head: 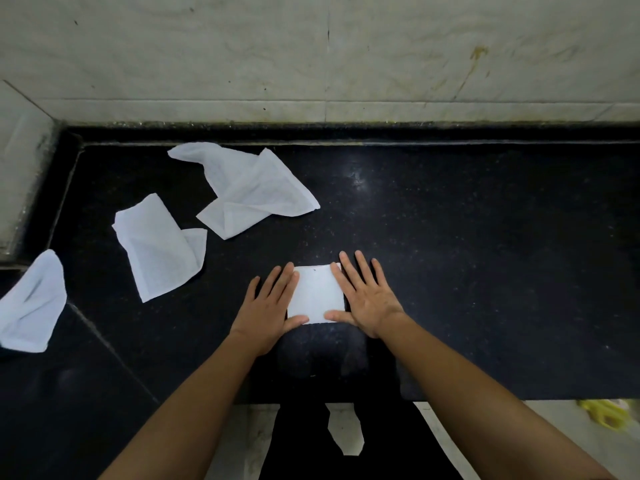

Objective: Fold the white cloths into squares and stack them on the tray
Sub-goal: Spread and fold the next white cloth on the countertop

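Down near the middle of the frame, a folded white cloth (316, 294) lies as a small square on the black counter (485, 254). Both hands lie flat with fingers spread, grasping nothing. The left hand (268, 308) presses along the square's left edge, its thumb reaching across the lower left corner. The right hand (363, 299) covers the right edge, its thumb lying across the lower right corner, so the two thumbs point toward each other along the bottom of the cloth.

Three unfolded cloths lie well apart from the square. A crumpled cloth (249, 188) sits in the upper left part of the counter, just below the back ledge. Another loose cloth (159, 247) lies to its lower left, close beside it. A third cloth (33, 306) rests at the far left edge of the frame, on the side run of the counter.

Behind the counter rises a pale marble wall (311, 53) with a brownish stain at upper right. At the lower right corner, a blurred yellow object (604, 412) shows on the floor; I cannot tell what it is.
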### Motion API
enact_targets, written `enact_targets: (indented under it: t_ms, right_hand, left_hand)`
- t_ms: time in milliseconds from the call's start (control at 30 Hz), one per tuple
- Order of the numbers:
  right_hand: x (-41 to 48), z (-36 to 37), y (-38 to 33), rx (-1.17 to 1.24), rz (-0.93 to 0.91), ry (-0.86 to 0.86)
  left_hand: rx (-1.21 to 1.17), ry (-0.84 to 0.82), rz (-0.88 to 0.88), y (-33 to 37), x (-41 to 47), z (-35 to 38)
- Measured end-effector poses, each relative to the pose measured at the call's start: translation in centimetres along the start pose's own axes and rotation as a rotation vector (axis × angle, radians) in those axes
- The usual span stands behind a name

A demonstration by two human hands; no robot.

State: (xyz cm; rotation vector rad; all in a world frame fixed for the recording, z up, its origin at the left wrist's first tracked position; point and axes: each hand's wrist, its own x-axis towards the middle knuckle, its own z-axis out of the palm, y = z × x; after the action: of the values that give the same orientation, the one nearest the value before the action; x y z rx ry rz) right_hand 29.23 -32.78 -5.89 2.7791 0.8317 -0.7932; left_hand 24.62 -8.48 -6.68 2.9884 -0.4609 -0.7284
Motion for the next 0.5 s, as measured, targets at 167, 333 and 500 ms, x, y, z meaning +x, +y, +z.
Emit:
enact_targets:
  t_ms: [167, 333, 500]
  right_hand:
    - [0.1, -0.5, 0.6, -0.004, -0.035, -0.032]
    - [-2.4, -1.4, -0.6, 0.48, 0.175, 0.265]
    - [-1.7, -2.6, -2.2, 1.084, 0.572, 0.207]
  left_hand:
    - [0.02, -0.025, -0.017, 0.2, 0.1, -0.2]
    - [-0.43, 0.269, -0.253, 2.5, -1.4, -0.6]
    - [-1.423, 0.344, -0.789, 4.4, -1.7, -2.5]
